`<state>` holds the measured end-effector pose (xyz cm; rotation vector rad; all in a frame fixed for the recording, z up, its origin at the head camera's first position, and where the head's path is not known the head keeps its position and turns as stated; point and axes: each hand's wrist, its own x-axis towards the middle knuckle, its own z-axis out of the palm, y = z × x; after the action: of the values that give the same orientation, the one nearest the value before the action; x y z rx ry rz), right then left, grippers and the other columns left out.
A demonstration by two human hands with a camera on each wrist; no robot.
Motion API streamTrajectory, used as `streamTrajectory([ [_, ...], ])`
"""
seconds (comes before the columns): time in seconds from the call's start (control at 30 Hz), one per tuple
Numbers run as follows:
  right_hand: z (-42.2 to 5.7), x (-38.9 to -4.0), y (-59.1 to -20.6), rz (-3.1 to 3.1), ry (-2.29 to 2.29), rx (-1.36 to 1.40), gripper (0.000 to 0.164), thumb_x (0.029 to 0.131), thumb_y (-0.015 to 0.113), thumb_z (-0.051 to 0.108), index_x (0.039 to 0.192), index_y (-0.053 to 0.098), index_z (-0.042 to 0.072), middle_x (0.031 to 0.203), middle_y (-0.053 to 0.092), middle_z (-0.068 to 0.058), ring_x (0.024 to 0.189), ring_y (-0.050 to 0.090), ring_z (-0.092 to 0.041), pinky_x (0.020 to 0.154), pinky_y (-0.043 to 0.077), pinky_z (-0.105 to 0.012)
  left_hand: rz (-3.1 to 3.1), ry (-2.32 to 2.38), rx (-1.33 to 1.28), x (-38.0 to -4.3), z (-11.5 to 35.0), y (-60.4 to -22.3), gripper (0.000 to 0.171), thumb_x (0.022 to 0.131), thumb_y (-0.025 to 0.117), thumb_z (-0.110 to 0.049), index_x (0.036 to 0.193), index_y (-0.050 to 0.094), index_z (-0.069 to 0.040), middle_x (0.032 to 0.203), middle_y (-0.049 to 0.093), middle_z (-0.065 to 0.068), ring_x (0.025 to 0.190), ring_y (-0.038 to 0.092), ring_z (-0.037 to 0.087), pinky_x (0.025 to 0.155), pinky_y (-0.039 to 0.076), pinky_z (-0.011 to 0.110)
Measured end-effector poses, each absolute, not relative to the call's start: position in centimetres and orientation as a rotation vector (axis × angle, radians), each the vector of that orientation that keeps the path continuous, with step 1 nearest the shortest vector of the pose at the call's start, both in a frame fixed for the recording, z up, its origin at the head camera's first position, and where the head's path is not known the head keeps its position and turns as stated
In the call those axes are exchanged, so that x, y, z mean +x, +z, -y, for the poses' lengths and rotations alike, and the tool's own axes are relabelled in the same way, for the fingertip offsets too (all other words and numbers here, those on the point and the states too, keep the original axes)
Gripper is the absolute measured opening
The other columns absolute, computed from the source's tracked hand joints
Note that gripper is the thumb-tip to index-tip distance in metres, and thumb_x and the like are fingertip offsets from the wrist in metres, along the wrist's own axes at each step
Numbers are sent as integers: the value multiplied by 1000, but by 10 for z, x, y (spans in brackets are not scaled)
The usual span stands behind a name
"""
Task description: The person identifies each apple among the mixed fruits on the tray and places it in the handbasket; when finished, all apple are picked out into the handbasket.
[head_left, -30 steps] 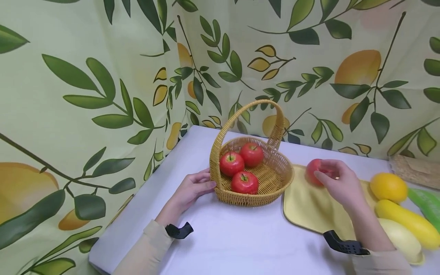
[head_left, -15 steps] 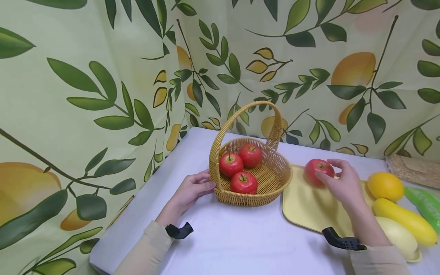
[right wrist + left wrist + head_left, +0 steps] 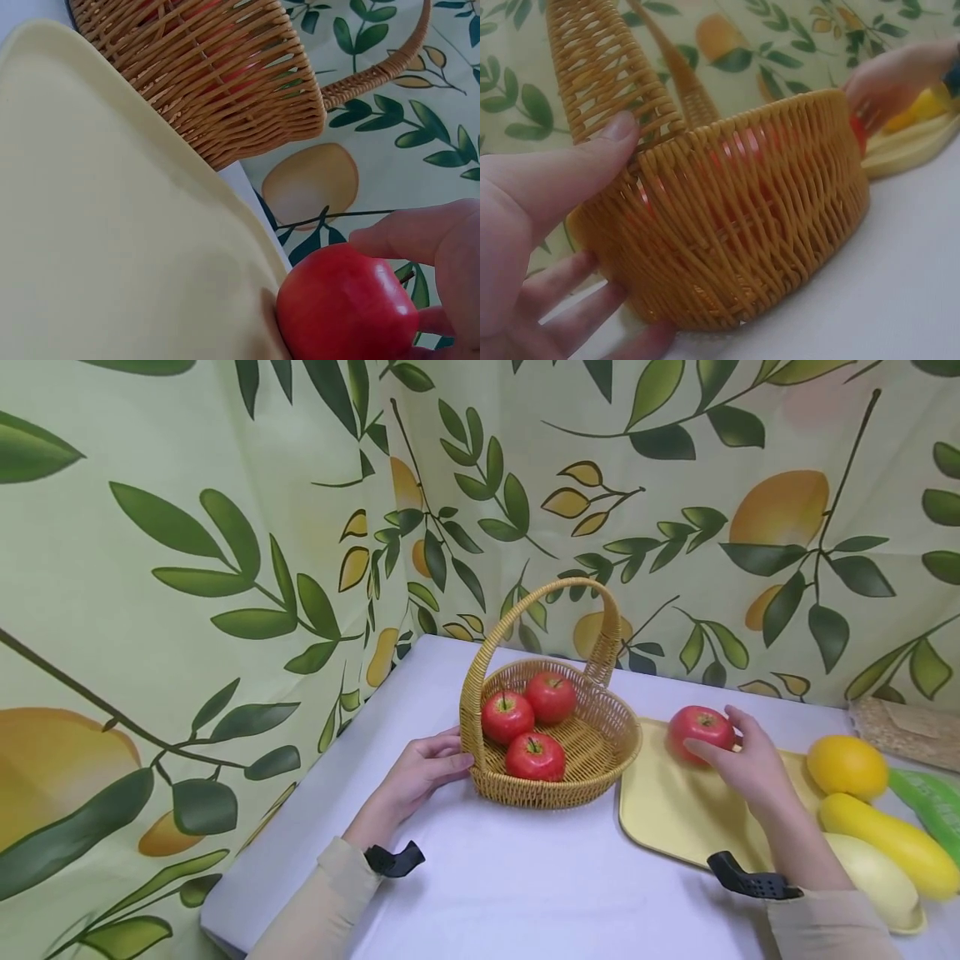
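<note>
In the head view, my left hand is at the left side of a wicker basket with a tall arched handle. The left wrist view has its thumb lying against the handle's base, and the other fingers spread loosely along the basket's lower side. Three red apples lie inside the basket. Another red apple is at the far left corner of a yellow tray, with my right hand around its near right side, thumb in front and fingers behind.
On the tray's right side are an orange, a long yellow fruit or vegetable and a pale yellow one. Beyond them lie a green item and a cork-like brown slab. A leaf-patterned cloth hangs behind the table.
The apple by my right hand has tipped so that its stem end now shows. My right thumb and fingers have spread wider around it. The left hand and basket have stayed in place.
</note>
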<state>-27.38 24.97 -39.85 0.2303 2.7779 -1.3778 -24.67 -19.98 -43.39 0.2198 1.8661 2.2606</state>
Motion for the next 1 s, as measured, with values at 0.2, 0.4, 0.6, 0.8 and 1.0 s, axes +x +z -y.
streamTrajectory([
  [0.2,-251,-276,-399,-2742,-1352,244,109,95,61,62,164,-4,7,162,9,-38,141,18,-61,103,35,-77,-1874,2252,227,-247,199,-433,31,90,78,-4,119,72,6,159,40,13,141,46,34,98,56,41],
  [0.4,-249,-277,-402,-2755,-1430,290,110,93,61,66,163,7,3,161,16,-36,140,23,-59,104,39,-73,-1888,2246,217,-248,199,-432,35,89,80,-7,120,72,6,160,41,10,143,44,33,99,56,41],
  [0.6,-247,-276,-404,-2720,-1485,364,115,87,69,66,161,12,-2,161,16,-35,140,25,-56,108,37,-70,-1889,2230,206,-247,201,-433,34,90,79,-7,120,72,6,160,40,10,144,42,32,100,55,41],
  [0.8,-245,-276,-403,-2673,-1493,429,121,84,71,69,161,8,-1,161,15,-35,141,25,-55,109,38,-68,-1897,2232,203,-247,200,-432,33,90,79,-8,119,73,5,159,42,10,143,43,32,100,55,41],
  [1.0,-245,-274,-403,-2648,-1461,458,125,83,72,70,160,5,-2,160,16,-35,139,27,-53,109,39,-67,-1883,2238,214,-247,200,-432,34,89,80,-7,120,72,6,160,40,11,143,43,32,100,55,41],
])
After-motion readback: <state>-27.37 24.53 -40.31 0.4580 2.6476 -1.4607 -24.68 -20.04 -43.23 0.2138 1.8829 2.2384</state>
